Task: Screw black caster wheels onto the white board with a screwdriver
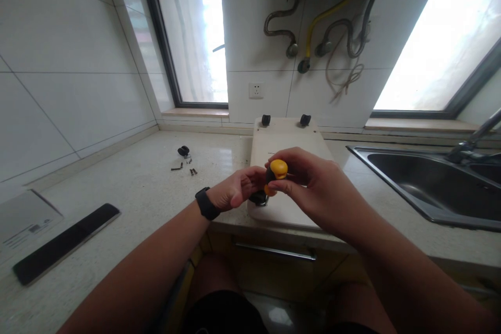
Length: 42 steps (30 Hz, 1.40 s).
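Observation:
A stubby screwdriver (pixel 278 169) with a yellow and black handle is gripped by the fingers and thumb of my right hand (pixel 313 172). My left hand (pixel 246 188) is beside it, palm partly showing, thumb apart from the fingers; its fingertips pass behind the handle. Below the hands, a black caster wheel (pixel 258 198) sits at the near left corner of a pale flat board (pixel 287 138). The screwdriver's tip is hidden. At the board's far end stand two more casters, one on the left (pixel 266 120) and one on the right (pixel 305 120).
On the counter to the left lie a loose caster (pixel 183 151), several screws (pixel 193 171) and a small black rod (pixel 177 167). Nearer are a long black bar (pixel 68 242) and a white box (pixel 27 219). A steel sink (pixel 415 188) is on the right.

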Each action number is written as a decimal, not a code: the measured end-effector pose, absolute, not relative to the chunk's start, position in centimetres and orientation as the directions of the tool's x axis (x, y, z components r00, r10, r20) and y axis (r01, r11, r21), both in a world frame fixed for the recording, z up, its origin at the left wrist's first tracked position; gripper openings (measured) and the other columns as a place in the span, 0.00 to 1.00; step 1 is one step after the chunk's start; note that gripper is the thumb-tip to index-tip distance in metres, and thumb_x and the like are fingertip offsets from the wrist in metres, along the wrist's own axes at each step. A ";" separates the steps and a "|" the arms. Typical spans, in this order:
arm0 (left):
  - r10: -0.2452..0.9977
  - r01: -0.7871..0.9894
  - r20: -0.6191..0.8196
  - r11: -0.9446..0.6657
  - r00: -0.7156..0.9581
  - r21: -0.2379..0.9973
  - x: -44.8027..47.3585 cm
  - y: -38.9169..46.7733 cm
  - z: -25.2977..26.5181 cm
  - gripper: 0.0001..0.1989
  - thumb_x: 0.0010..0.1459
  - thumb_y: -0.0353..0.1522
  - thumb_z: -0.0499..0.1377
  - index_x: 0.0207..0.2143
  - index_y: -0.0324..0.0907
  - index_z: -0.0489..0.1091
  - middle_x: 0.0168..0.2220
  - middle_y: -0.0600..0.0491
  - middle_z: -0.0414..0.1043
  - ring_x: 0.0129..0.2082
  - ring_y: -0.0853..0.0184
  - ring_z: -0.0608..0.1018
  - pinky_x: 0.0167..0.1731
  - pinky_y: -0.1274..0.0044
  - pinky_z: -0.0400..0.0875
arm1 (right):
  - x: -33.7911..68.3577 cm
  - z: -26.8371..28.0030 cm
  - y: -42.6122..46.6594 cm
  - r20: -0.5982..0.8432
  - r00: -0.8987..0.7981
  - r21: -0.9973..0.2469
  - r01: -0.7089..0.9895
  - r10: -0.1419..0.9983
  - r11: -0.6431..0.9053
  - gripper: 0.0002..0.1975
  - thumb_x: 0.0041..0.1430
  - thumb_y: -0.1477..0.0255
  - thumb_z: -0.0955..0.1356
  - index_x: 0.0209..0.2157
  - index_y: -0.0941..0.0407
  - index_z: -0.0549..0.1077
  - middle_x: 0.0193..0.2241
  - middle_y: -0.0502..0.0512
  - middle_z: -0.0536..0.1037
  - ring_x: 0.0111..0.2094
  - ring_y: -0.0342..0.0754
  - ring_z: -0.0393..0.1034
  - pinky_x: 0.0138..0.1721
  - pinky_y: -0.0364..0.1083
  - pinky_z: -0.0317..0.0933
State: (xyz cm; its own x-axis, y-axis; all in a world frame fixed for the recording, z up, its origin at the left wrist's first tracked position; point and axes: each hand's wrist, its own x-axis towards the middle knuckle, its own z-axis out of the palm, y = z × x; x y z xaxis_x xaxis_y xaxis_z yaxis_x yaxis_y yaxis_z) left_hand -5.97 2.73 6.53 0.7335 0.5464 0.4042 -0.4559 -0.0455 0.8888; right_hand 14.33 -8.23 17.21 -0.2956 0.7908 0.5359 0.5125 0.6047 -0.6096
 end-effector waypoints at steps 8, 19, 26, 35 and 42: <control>0.474 -0.412 0.374 -0.026 0.797 0.911 -6.6 3.7 5.8 0.55 0.24 0.55 0.80 0.56 0.42 0.76 0.61 0.38 0.73 0.67 0.40 0.69 0.68 0.55 0.59 | 14.9 17.4 -8.7 0.509 -0.330 -0.610 0.514 0.795 0.603 0.12 0.61 0.71 0.75 0.46 0.49 0.76 0.39 0.49 0.83 0.41 0.50 0.80 0.43 0.50 0.74; 0.455 -0.435 0.401 -0.033 0.795 0.900 -6.6 3.7 5.7 0.55 0.29 0.58 0.77 0.58 0.41 0.75 0.63 0.38 0.72 0.66 0.42 0.70 0.69 0.55 0.59 | 14.9 17.2 -8.4 0.492 -0.324 -0.632 0.505 0.808 0.588 0.12 0.60 0.69 0.76 0.45 0.50 0.76 0.39 0.49 0.83 0.42 0.50 0.80 0.45 0.50 0.73; 0.598 -0.361 0.345 -0.099 0.723 0.927 -6.0 2.3 7.3 0.34 0.41 0.42 0.81 0.50 0.43 0.77 0.48 0.47 0.80 0.50 0.56 0.82 0.54 0.62 0.75 | 14.2 17.6 -8.1 0.495 -0.305 -0.635 0.512 0.813 0.579 0.12 0.58 0.71 0.76 0.44 0.50 0.76 0.38 0.48 0.83 0.39 0.48 0.79 0.41 0.47 0.72; 0.774 -0.199 0.428 -0.379 0.467 0.904 -5.1 0.1 8.4 0.16 0.48 0.37 0.78 0.33 0.39 0.79 0.33 0.53 0.79 0.35 0.65 0.80 0.38 0.71 0.78 | 12.9 17.3 -8.3 0.608 -0.240 -0.478 0.650 0.757 0.590 0.14 0.56 0.75 0.77 0.43 0.50 0.77 0.34 0.47 0.85 0.36 0.50 0.81 0.37 0.49 0.72; 0.753 -0.170 0.381 -0.345 0.537 0.923 -5.5 0.4 8.5 0.18 0.49 0.41 0.78 0.36 0.39 0.80 0.35 0.51 0.80 0.38 0.62 0.81 0.42 0.68 0.78 | 12.2 16.3 -8.5 0.691 -0.183 -0.434 0.668 0.699 0.604 0.15 0.57 0.71 0.79 0.44 0.53 0.77 0.35 0.50 0.85 0.35 0.54 0.83 0.38 0.53 0.76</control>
